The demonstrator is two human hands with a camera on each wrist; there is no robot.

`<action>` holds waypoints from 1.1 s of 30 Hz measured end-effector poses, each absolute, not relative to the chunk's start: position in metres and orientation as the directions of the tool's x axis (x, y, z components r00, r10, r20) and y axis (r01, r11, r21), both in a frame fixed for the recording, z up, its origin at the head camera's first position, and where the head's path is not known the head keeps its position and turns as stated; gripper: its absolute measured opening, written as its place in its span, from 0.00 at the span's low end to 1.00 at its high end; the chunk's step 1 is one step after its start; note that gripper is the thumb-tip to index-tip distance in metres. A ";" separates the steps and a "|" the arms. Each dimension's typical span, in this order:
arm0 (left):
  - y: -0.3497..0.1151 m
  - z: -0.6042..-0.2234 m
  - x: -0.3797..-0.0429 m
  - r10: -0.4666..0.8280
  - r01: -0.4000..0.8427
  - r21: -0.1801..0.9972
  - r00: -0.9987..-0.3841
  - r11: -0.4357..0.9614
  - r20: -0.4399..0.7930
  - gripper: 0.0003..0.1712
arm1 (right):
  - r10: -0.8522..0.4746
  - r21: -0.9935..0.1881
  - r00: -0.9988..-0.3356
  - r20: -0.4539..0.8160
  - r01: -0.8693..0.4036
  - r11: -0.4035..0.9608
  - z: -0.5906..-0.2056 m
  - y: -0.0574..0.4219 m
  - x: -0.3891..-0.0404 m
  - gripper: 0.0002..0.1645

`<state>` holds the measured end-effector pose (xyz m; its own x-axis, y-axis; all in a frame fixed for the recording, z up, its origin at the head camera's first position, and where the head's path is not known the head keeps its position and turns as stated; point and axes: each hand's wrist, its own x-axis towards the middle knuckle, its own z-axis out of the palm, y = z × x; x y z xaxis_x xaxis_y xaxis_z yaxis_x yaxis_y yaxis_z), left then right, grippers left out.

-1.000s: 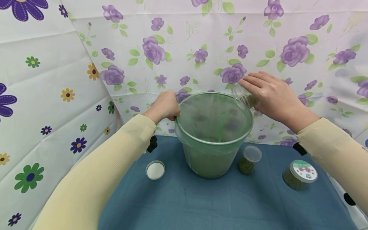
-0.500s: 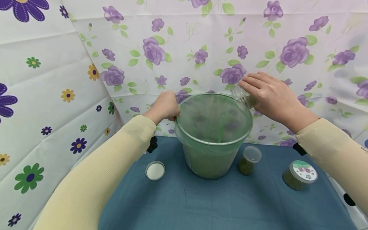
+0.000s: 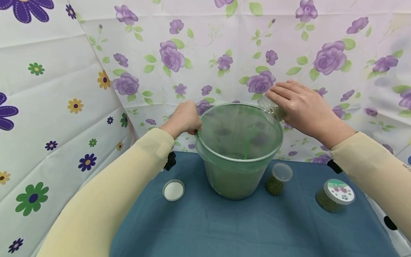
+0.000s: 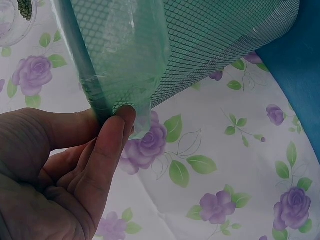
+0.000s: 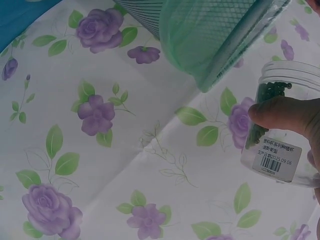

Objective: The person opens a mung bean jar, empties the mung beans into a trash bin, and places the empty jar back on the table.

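Left hand (image 3: 183,118) is on the left edge of the mesh bin (image 3: 233,181), thumb and fingers (image 4: 106,150) pinching the rim together with a fold of the green liner (image 4: 120,55) that wraps over it. Bin is upright near the far side of the blue-covered desk (image 3: 224,228).

Right hand (image 3: 303,109) grips a clear jar (image 3: 267,107), fingers wrapped round its side. Jar is lidless, up at rim height on the bin's right, tilted with its mouth toward the bin. Green granules inside lie along one wall; barcode sticker (image 5: 277,161) on its side. In the head view the jar overlaps the bin's right rim; right wrist view shows a gap between the two. Can't tell if any granules are in the bin.

On the desk: a second jar (image 3: 274,185) of green granules, clear lid on, just right of the bin; a third jar (image 3: 329,200) with a printed lid, farther right; a round white disc (image 3: 173,190) left of the bin. Floral cloth (image 3: 205,39) hangs behind.
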<state>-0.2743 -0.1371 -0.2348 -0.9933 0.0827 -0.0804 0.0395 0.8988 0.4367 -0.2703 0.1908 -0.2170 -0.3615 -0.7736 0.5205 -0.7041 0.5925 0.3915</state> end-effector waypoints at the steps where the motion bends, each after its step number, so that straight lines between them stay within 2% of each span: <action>1: -0.137 -0.235 -0.274 0.082 0.039 0.436 -0.993 0.899 -0.080 0.14 | -0.774 0.392 -0.358 0.522 -0.706 0.590 -0.217 0.191 -0.270 0.52; 11: -0.136 -0.233 -0.274 0.091 0.053 0.424 -0.993 0.904 -0.070 0.10 | -0.788 0.415 -0.335 0.517 -0.707 0.573 -0.216 0.191 -0.270 0.51; 19: -0.137 -0.234 -0.274 0.082 0.045 0.439 -0.994 0.897 -0.067 0.12 | -0.795 0.426 -0.328 0.511 -0.706 0.566 -0.214 0.190 -0.269 0.53; 28: -0.137 -0.235 -0.273 0.074 0.032 0.445 -0.994 0.895 -0.079 0.12 | -0.809 0.478 -0.238 0.538 -0.705 0.524 -0.216 0.186 -0.270 0.44; 33: -0.136 -0.235 -0.272 0.078 0.034 0.447 -0.994 0.894 -0.081 0.10 | -0.814 0.492 -0.221 0.537 -0.702 0.515 -0.217 0.185 -0.269 0.39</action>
